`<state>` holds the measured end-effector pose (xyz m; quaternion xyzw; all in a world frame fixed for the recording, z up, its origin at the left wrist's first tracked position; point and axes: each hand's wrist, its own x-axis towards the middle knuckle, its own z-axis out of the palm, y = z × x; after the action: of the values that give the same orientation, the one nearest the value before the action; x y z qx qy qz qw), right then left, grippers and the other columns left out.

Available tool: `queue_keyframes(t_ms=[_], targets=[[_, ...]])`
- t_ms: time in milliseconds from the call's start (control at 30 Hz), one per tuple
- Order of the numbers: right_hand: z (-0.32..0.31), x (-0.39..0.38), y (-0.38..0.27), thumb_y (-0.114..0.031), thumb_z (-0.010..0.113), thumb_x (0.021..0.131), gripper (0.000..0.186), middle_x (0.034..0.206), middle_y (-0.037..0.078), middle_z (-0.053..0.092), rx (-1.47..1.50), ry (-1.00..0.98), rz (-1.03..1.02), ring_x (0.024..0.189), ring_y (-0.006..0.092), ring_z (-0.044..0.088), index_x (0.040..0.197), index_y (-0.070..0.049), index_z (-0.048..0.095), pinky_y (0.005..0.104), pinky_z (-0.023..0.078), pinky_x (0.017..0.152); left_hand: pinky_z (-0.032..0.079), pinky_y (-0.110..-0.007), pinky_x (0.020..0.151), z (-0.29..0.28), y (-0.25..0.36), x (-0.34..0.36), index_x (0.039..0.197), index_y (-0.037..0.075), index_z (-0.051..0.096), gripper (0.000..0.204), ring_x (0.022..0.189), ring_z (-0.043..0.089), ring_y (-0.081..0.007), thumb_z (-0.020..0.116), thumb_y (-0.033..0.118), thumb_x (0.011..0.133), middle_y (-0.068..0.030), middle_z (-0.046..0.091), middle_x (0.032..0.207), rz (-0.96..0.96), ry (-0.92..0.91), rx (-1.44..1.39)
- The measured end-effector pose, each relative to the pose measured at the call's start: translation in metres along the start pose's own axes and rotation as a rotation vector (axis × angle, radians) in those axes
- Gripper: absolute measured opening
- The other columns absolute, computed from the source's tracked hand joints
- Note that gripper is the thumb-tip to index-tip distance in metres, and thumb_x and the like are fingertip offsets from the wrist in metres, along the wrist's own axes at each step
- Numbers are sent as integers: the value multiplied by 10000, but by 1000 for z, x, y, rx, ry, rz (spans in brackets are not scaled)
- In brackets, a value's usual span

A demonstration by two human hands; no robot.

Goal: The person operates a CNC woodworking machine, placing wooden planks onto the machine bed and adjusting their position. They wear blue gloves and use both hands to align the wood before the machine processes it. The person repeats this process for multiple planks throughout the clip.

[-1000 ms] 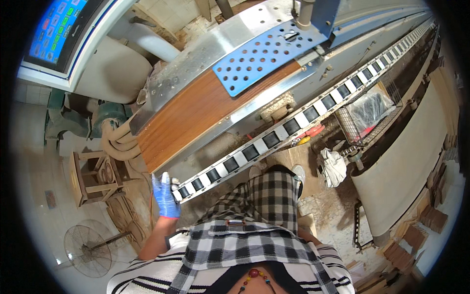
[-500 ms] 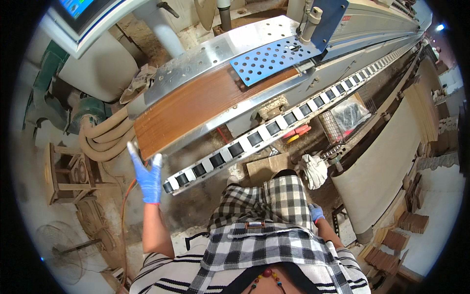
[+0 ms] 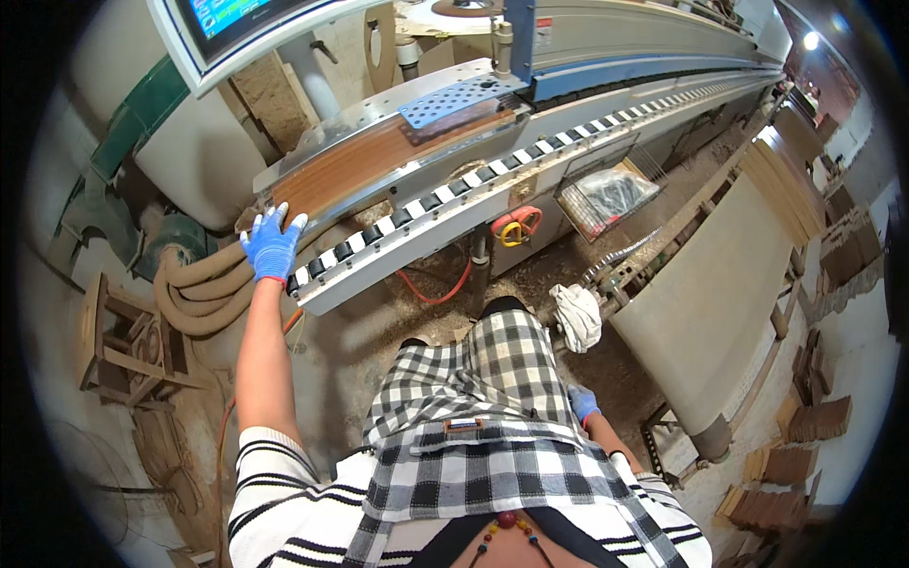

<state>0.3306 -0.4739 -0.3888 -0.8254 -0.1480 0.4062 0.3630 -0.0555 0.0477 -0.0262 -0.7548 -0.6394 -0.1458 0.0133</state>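
Observation:
My left hand [image 3: 272, 244], in a blue glove with whitish fingertips, is at the near left end of a brown wooden board [image 3: 350, 175]. Its fingers are spread, and the fingertips meet or nearly meet the board's end edge. The board lies flat on the metal table of a long machine, its far end under a blue perforated plate [image 3: 459, 102]. My right hand [image 3: 584, 402], also gloved in blue, hangs low beside my right thigh. Its fingers are too small and partly hidden to read.
A rail of black and white rollers [image 3: 431, 201] runs along the machine's near side. A screen [image 3: 237, 24] stands upper left, above ribbed hoses [image 3: 204, 284] and a wooden stool [image 3: 128, 331]. On the right are a wide belt [image 3: 705, 275], a white cloth [image 3: 576, 317] and a wire basket [image 3: 611, 204].
The board has slid further under the blue plate, away to the right, with my left hand following at its end. My view has shifted, and my right hand still hangs at my side.

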Motion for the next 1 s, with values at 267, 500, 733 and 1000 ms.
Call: queue_keyframes(t_ms=[267,500,733,1000], targets=[[0,20,91,-358,538,943,311,826,70,616,134,43,81,661,172,563,940,-60,627,348,482,581,190,-509,1126,8,94,11,1380,221,496,630,1355,383,-250,441,620,896,-68,475,1429,103,-44,70],[-19,49,22,-407,538,938,312,865,15,588,486,209,130,696,139,517,1004,-119,639,331,449,602,346,-397,1069,46,107,47,1409,100,444,659,1287,459,-336,552,507,903,-196,475,1399,314,-5,-254],[-39,82,-78,-522,460,947,477,1106,64,649,894,236,373,847,220,621,1263,-180,561,384,524,738,434,-419,944,-24,104,-60,1350,68,495,555,1101,563,-365,655,306,875,-204,597,1200,641,-70,-20],[-19,180,-48,-593,340,966,647,1177,118,656,1457,-472,291,1049,289,634,1270,-68,564,438,476,955,469,-386,886,-21,87,-76,1283,21,543,519,1034,617,-351,642,347,891,-223,639,1111,485,-171,-70]])
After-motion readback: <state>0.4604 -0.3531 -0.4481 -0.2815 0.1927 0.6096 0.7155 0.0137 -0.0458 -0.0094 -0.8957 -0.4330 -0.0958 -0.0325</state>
